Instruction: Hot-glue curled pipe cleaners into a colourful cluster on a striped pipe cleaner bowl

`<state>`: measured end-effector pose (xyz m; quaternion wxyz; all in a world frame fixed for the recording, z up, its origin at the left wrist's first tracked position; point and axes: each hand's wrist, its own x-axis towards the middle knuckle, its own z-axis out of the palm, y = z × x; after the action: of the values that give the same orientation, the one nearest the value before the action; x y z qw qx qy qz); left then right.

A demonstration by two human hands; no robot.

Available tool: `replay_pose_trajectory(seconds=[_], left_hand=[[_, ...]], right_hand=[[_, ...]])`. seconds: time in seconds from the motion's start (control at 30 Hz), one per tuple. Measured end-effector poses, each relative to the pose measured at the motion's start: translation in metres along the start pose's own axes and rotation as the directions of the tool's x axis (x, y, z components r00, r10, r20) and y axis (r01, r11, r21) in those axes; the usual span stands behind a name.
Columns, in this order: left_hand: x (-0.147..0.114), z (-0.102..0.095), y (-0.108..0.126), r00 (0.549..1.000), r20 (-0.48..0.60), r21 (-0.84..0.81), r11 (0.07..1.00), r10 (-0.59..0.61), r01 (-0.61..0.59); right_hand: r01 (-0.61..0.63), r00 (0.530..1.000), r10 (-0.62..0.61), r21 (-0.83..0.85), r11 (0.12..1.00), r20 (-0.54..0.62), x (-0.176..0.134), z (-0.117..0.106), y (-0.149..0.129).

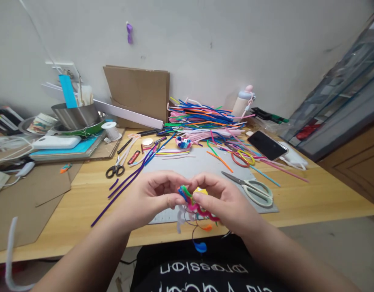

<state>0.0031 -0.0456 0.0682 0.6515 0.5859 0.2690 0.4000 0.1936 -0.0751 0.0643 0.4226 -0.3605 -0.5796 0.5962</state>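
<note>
Fuzzy-stem craft piece (191,204) pinched between two hands, above the middle of the bench's (299,198) near edge.

The person's left hand (160,194) and right hand (222,197) each keep a narrow grip, thumb and fingers closed on the piece, which shows blue, green and wavy pink; a blue drop-shaped bit (200,247) dangles below it before a black garment (187,265). Beyond the hands lies a grey mat (187,164), green-handled scissors (247,186) at its right edge. Purple stems (114,198) slant off to the mat's left, near black-handled scissors (115,167). Farther on, a phone (267,146) lies near the bench's right edge. Along the far edge, by the wall, a heap of coloured stems (201,115) sits between upright cardboard (138,93) and a bottle (242,103).
</note>
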Motion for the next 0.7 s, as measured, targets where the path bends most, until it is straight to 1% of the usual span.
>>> replay_pose_trajectory(seconds=[0.03, 0.1, 0.17, 0.23, 0.27, 0.37, 0.43, 0.5, 0.6, 0.7], left_hand=[[0.0006, 0.0007, 0.0006, 1.0, 0.015, 0.018, 1.0, -0.011, 0.011], [0.0014, 0.002, 0.0012, 0.999, 0.02, 0.033, 0.999, -0.032, 0.031], [0.0016, 0.0033, 0.0009, 0.999, 0.002, 0.033, 0.998, -0.052, 0.052], [0.0012, 0.0045, -0.0001, 0.998, -0.02, 0.026, 0.997, -0.066, 0.067], [0.0008, 0.0051, -0.0006, 0.997, -0.029, 0.024, 0.997, -0.068, 0.069], [0.0007, 0.0067, -0.0023, 0.997, -0.043, 0.032, 0.998, -0.058, 0.059], [0.002, 0.0076, -0.0032, 0.998, -0.039, 0.042, 0.998, -0.042, 0.044], [0.0042, 0.0082, -0.004, 1.0, -0.023, 0.042, 0.999, -0.015, 0.016], [0.0069, 0.0076, -0.0042, 1.0, 0.006, 0.045, 0.999, 0.016, -0.016], [0.0071, 0.0057, -0.0033, 1.0, 0.021, 0.081, 0.997, -0.007, 0.006]], right_hand=[[-0.027, 1.0, 0.027, 0.035, 0.999, 0.007, -0.0004, -0.0005, 0.0006], [-0.038, 0.999, 0.038, 0.06, 0.997, 0.004, -0.0012, -0.0012, 0.0023], [0.012, 1.0, -0.012, 0.007, 1.0, -0.026, -0.0022, -0.0016, 0.0038], [0.113, 0.991, -0.12, -0.122, 0.986, -0.059, -0.0034, -0.0018, 0.0044], [0.172, 0.98, -0.189, -0.201, 0.964, -0.069, -0.0042, -0.0018, 0.0042], [0.318, 0.928, -0.368, -0.391, 0.864, -0.059, -0.0063, -0.0019, 0.0024], [0.369, 0.9, -0.434, -0.45, 0.813, -0.045, -0.0072, -0.0021, 0.0013], [0.381, 0.893, -0.448, -0.472, 0.795, -0.033, -0.0072, -0.0028, 0.0009], [0.373, 0.899, -0.437, -0.479, 0.795, -0.024, -0.0064, -0.0044, 0.0012], [0.375, 0.898, -0.439, -0.488, 0.788, -0.018, -0.0052, -0.0055, 0.0014]])
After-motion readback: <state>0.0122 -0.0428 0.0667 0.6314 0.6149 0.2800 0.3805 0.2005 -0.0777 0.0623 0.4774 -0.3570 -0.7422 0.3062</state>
